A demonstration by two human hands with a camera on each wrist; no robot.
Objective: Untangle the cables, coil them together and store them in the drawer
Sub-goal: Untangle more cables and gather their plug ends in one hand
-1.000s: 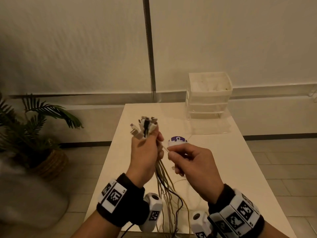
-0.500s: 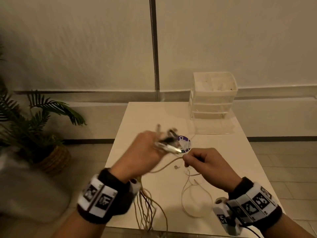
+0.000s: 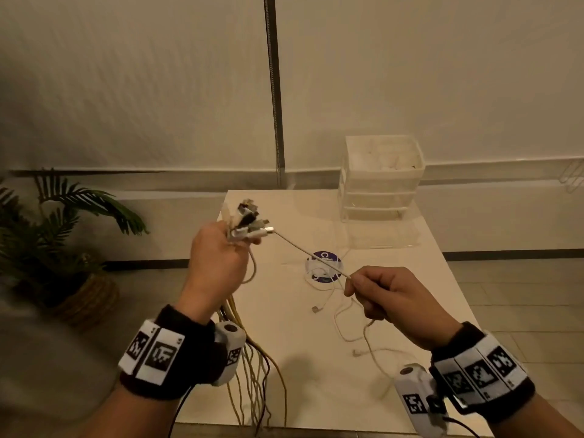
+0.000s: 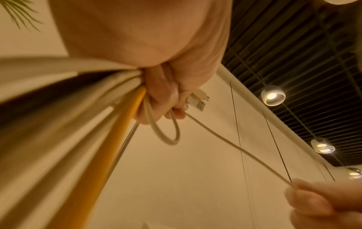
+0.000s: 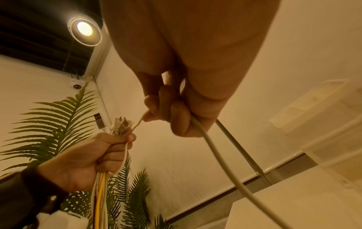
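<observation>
A bundle of white, yellow and dark cables [image 3: 249, 368] is clenched near its plugs in the left hand [image 3: 218, 257], above the table's left edge. One thin white cable [image 3: 311, 256] is pinched by the right hand [image 3: 388, 298] and drawn taut. Untangling appears under way; sliding along it to free its tail seems called for, the clear plastic drawer unit [image 3: 380, 178] being untouched.

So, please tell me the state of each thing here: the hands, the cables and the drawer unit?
left hand: raised, grips the cable bundle below its plugs
cable bundle: plugs up, strands hanging over the table edge
right hand: pinches the white cable
white cable: stretched taut between the hands, the rest loose on the table
drawer unit: drawers look closed
</observation>
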